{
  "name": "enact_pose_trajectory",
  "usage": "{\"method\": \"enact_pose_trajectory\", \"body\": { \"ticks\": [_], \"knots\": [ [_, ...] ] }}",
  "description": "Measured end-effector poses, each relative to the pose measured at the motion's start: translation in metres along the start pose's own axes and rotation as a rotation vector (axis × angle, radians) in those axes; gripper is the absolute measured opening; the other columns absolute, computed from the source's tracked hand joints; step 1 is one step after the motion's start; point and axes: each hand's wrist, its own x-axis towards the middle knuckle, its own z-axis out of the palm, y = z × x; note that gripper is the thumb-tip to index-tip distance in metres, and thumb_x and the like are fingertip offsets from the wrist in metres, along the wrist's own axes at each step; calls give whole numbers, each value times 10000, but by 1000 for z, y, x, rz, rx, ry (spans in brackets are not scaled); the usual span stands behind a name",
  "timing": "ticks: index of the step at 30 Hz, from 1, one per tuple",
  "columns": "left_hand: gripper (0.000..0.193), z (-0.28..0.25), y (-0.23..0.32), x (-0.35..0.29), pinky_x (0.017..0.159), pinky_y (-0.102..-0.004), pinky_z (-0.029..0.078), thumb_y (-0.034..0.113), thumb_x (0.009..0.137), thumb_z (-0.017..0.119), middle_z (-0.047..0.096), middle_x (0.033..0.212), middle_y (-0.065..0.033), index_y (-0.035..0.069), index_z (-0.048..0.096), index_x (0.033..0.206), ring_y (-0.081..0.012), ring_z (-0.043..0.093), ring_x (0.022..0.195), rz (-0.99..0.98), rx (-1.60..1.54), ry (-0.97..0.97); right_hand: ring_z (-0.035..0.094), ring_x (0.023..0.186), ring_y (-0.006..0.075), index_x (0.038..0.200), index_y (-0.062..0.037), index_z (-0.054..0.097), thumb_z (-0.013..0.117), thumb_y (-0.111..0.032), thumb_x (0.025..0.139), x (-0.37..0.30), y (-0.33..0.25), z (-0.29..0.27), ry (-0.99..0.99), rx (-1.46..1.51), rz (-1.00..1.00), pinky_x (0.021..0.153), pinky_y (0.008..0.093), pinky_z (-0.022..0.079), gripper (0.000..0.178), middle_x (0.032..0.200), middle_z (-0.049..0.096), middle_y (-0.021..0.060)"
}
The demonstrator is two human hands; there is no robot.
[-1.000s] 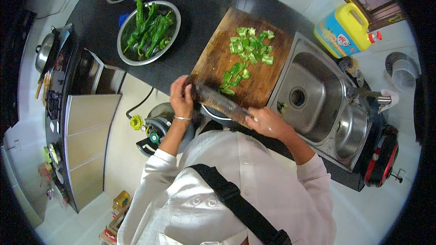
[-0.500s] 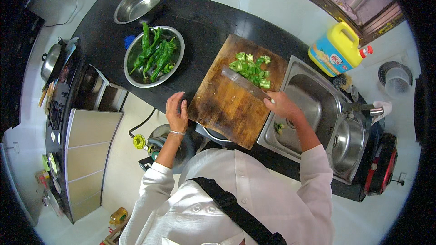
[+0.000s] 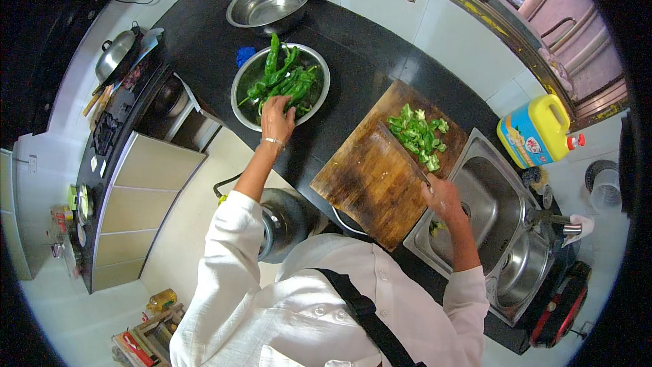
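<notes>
My right hand (image 3: 443,198) grips the handle of a kitchen knife (image 3: 402,151). The blade lies along the near-left side of a pile of chopped green pepper (image 3: 420,134) on the wooden cutting board (image 3: 363,180). Over the near rim of a steel bowl (image 3: 324,85), my left hand (image 3: 277,121) reaches in, thumb apart from the fingers. Its fingertips are at the whole long green peppers (image 3: 288,81) in the bowl, and whether they touch one is hard to see. One pepper stands up against the far rim.
Behind the peppers stands a second steel bowl (image 3: 268,5), near a blue cloth-like thing (image 3: 245,56). Right of the board is a double sink (image 3: 479,177) with a tap (image 3: 553,219). A yellow jug (image 3: 536,132) stands beyond it. A gas cylinder (image 3: 288,224) stands below the counter.
My left hand has moved from beside the board up and left to the pepper bowl. My right hand still holds the knife by the chopped pile. The view has shifted left.
</notes>
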Motion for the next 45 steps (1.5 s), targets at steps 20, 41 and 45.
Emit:
{"method": "enact_pose_trajectory", "body": {
  "ticks": [20,41,45],
  "knots": [
    [403,-14,116,1,912,-346,451,-16,747,659,627,1111,-129,87,608,1134,-272,598,1035,272,-509,-395,585,699,446,940,43,579,549,-233,861,-3,33,10,68,253,68,652,506,451,290,723,591,275],
    [597,89,118,-79,893,-403,440,-20,676,664,585,1151,-119,153,544,1235,-335,540,1057,622,-68,-594,463,520,192,1000,54,573,562,-188,886,-68,9,28,262,559,109,535,375,412,268,633,497,191],
    [459,76,120,-96,864,-404,453,125,695,737,634,1045,-128,109,576,1124,-340,549,1050,314,-131,-628,559,579,424,856,39,538,575,-200,872,-73,-13,14,215,613,126,517,448,411,242,641,536,256]
  ]
}}
